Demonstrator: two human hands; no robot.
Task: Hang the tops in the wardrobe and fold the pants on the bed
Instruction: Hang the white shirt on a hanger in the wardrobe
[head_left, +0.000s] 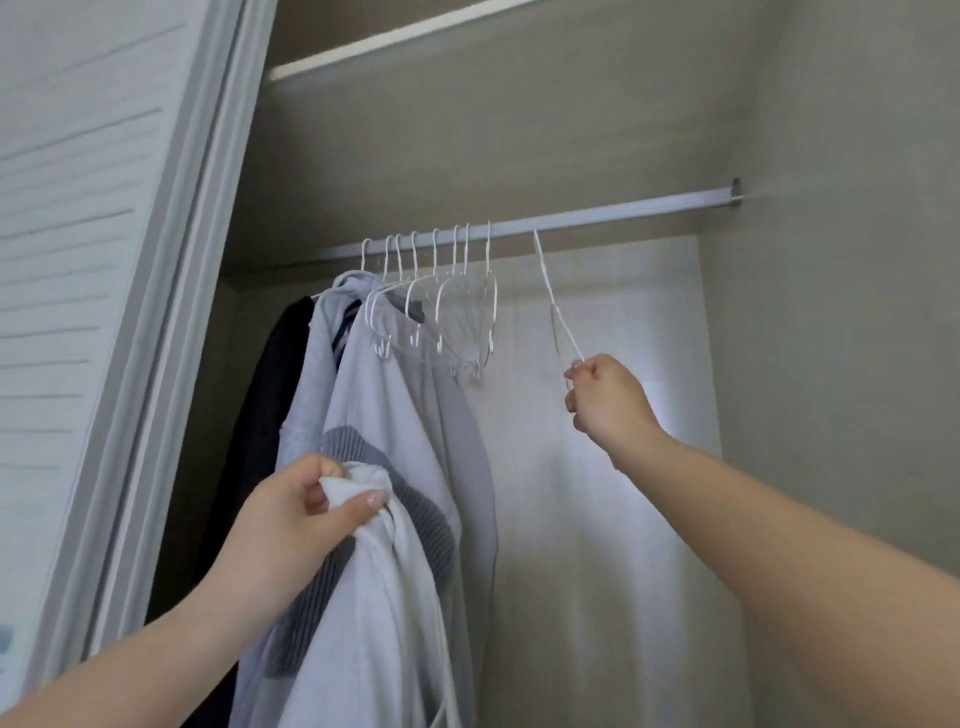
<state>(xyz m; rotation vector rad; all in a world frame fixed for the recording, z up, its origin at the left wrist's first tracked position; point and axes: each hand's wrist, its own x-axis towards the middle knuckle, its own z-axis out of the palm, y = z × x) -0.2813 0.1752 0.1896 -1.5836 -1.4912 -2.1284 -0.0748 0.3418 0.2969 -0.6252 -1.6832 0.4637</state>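
the left hand clenches a bunched white top, soft and limp, hanging low in front of the clothes at the rod's left end. the right hand pinches the bottom of a thin white hanger whose hook sits on the rod, apart from the empty hangers. the hanger looks light, stiff and springy; best held near its neck. the top wants gripping at collar or shoulders.

Single head view, angled up into wardrobe, close to rail
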